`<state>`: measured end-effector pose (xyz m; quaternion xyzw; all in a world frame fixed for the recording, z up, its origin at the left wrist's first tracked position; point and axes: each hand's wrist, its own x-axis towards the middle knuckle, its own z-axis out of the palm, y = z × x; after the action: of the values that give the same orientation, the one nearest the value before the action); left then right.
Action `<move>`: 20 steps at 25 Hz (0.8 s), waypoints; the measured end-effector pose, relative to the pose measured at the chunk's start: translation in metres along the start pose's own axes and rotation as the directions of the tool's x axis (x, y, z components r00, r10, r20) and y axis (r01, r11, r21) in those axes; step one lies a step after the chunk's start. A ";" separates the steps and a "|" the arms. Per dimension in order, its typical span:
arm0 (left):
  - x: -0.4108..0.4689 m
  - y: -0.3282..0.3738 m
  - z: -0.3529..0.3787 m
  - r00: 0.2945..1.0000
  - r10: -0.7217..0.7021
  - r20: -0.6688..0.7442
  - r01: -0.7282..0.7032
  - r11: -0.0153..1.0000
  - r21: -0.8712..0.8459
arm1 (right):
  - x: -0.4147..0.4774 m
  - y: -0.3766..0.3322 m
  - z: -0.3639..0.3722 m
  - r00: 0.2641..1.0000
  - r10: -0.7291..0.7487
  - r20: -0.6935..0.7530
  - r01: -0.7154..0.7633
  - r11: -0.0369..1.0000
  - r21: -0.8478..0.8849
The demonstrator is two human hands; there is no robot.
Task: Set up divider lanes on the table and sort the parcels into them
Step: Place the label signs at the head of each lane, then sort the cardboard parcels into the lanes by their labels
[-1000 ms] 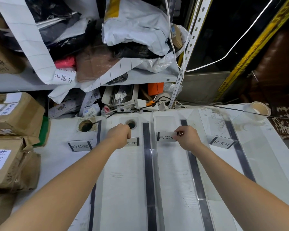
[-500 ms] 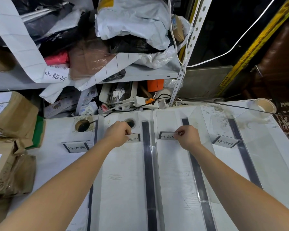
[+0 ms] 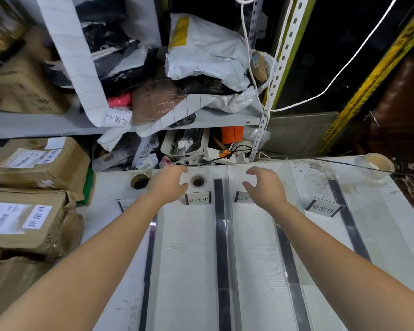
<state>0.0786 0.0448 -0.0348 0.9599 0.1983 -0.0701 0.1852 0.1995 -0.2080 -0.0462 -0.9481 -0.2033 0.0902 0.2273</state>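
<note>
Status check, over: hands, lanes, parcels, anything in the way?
Left hand and right hand open, holding nothing, by the lane labels. Divider strips laid. Parcels stacked at left, not yet in lanes. Tape roll at far right corner.

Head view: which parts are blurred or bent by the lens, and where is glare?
Head view: the cardboard box at upper left is smeared by blur; the middle label reads sharply; the wide lens bows the perforated shelf post and fans the black strips apart; pale glare streaks those strips.
</note>
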 end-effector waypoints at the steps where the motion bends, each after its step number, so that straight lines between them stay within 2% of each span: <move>1: -0.010 -0.001 -0.011 1.000 0.000 -0.009 0.000 0.999 0.042 | -0.004 -0.012 -0.008 0.999 -0.045 -0.007 0.045 0.998 -0.041; 5: -0.064 -0.010 -0.056 0.997 -0.068 -0.047 0.074 0.987 0.140 | -0.026 -0.059 -0.028 0.979 -0.202 0.041 0.206 0.969 -0.139; 11: -0.156 -0.048 -0.109 0.971 -0.215 -0.107 0.236 0.932 0.276 | -0.062 -0.140 -0.026 0.922 -0.333 0.200 0.368 0.913 -0.177; 16: -0.209 -0.101 -0.137 0.939 -0.301 -0.168 0.336 0.908 0.252 | -0.091 -0.210 -0.015 0.883 -0.410 0.229 0.443 0.890 -0.111; 20: -0.236 -0.162 -0.154 0.922 -0.331 -0.199 0.366 0.914 0.176 | -0.113 -0.271 0.012 0.870 -0.426 0.249 0.445 0.896 -0.021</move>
<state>-0.1932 0.1582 0.1033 0.9257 0.3726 -0.0428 0.0502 0.0016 -0.0306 0.0792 -0.8682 -0.4407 0.1414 0.1788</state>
